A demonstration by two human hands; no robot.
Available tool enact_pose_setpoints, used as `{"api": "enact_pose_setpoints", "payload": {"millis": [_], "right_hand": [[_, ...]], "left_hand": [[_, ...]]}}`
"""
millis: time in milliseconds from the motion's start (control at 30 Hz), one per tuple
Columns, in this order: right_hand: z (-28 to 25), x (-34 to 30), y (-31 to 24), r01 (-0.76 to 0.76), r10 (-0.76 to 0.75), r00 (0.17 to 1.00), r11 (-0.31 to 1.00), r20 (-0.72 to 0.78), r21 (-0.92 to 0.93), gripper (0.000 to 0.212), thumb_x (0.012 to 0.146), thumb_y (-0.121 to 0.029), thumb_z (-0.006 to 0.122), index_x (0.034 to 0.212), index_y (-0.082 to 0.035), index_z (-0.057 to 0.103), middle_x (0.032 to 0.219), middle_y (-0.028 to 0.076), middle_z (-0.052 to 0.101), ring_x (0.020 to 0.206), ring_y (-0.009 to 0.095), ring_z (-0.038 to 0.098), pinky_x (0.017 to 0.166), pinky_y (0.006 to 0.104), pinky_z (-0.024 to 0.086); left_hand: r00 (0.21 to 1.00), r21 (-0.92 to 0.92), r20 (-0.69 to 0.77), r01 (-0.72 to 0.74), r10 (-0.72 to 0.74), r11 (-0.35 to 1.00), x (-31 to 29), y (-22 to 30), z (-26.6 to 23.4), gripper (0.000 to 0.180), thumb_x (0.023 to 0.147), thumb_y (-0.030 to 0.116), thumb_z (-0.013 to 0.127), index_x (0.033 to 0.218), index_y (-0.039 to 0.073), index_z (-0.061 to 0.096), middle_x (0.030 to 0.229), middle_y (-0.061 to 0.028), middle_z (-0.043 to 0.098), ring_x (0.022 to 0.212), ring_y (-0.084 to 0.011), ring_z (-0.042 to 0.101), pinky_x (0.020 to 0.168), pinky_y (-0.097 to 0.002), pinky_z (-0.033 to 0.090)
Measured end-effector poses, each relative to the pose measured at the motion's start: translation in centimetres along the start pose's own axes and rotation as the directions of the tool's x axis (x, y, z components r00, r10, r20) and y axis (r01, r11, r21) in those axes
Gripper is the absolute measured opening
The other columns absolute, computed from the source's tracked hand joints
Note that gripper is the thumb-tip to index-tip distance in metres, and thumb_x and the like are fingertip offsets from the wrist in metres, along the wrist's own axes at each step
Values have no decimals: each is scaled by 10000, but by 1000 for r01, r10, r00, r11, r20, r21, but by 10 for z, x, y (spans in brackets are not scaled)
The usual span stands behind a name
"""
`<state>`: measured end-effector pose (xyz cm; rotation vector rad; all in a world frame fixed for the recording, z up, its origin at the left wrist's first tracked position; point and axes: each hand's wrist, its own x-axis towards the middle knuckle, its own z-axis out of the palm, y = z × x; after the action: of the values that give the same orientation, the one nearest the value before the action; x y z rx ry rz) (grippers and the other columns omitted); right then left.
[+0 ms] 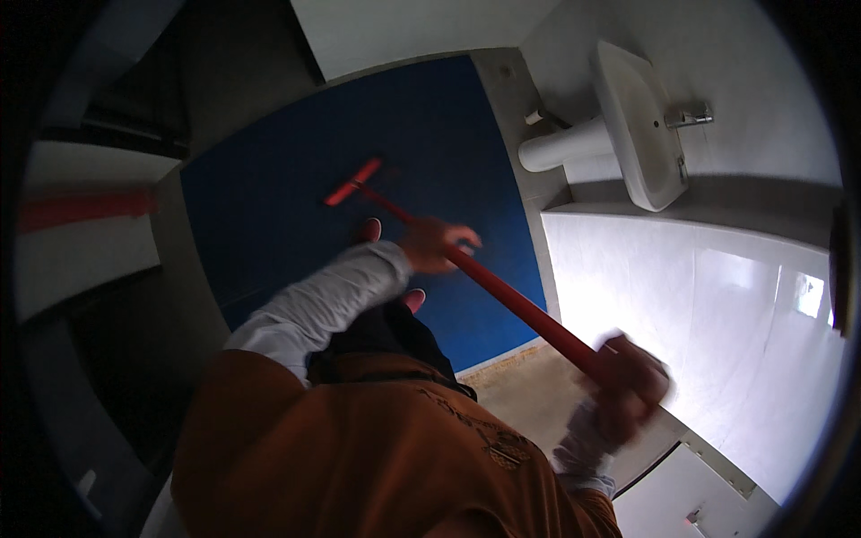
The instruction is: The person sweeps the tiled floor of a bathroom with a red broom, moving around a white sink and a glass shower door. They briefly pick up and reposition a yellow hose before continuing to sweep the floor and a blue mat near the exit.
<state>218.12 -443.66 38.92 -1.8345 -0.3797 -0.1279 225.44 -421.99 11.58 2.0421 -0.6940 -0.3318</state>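
A long red floor squeegee (525, 309) slants from the upper left down to the lower right across my front. Its narrow red head with a dark edge rests on a blue floor mat (278, 179), ahead of my shoes. My left hand (432, 245) is closed around the lower part of the handle, with some fingers loosely curled. Near the handle's upper end, my right hand (628, 377) grips it on the right. That hand is smeared by motion, and it hides the end of the handle.
A white pedestal washbasin (641, 125) with a metal tap (691, 117) stands at the far right. Below it, a glossy white wall (664, 278) runs along the right side. Grey floor borders the mat. White panels with a red stripe (85, 212) stand at the left.
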Motion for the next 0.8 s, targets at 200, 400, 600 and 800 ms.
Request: {"api": "enact_pose_setpoints", "payload": {"millis": [200, 400, 600, 800], "right_hand": [[129, 49, 147, -146, 120, 985, 962, 123, 232, 105, 893, -100, 592, 920, -14, 647, 897, 129, 664, 637, 134, 587, 529, 250, 465], [84, 120, 68, -464, 465, 882, 885, -68, 39, 111, 773, -21, 591, 841, 12, 672, 725, 129, 634, 647, 179, 590, 622, 301, 473], [40, 146, -2, -89, 100, 995, 905, 6, -415, 218, 805, -215, 579, 631, -91, 535, 645, 68, 646, 572, 185, 642, 635, 370, 521], [49, 156, 14, -113, 49, 959, 969, -278, -220, 155, 864, -187, 604, 887, -33, 612, 739, 124, 657, 695, 213, 686, 690, 358, 568]], "left_hand": [[850, 218, 250, 417, -464, 882, 5, -191, -132, 376, 731, 37, 694, 1085, 145, 628, 1043, -73, 654, 968, -222, 636, 866, -368, 502], [967, -6, 253, 12, -11, 1000, 113, -165, -82, 271, 703, 188, 731, 967, 232, 688, 886, -21, 694, 845, -235, 663, 810, -381, 509], [836, -306, 479, -127, 267, 944, 162, -48, -43, 235, 767, 164, 689, 1000, 148, 671, 895, -59, 698, 830, -234, 674, 763, -365, 524], [896, -203, 311, -262, 316, 944, 185, -74, -93, 236, 814, 181, 656, 1044, 127, 646, 866, -85, 695, 742, -225, 681, 693, -367, 541]]}}
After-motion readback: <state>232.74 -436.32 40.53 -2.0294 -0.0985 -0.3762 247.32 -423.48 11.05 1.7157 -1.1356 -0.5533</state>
